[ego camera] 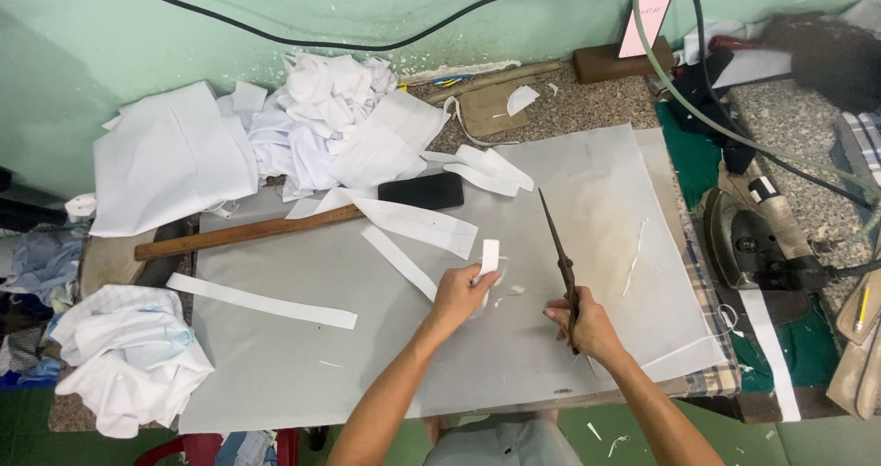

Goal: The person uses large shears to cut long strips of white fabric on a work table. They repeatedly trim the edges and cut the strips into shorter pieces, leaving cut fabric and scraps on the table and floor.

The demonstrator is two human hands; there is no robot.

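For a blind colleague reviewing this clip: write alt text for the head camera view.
A person's left hand holds a small white fabric strip while the right hand grips long dark metal scissors, blades shut and pointing away, over a grey sheet-covered worktable. White fabric strips, a wooden ruler, a black phone and an iron lie around.

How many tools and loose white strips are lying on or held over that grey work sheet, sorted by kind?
Long dark metal scissors, in the right hand: 1
Long brown wooden ruler: 1
Flat black phone: 1
Small white fabric piece, in the left hand: 1
Long white fabric strips lying flat on the grey sheet: 3
Total: 7
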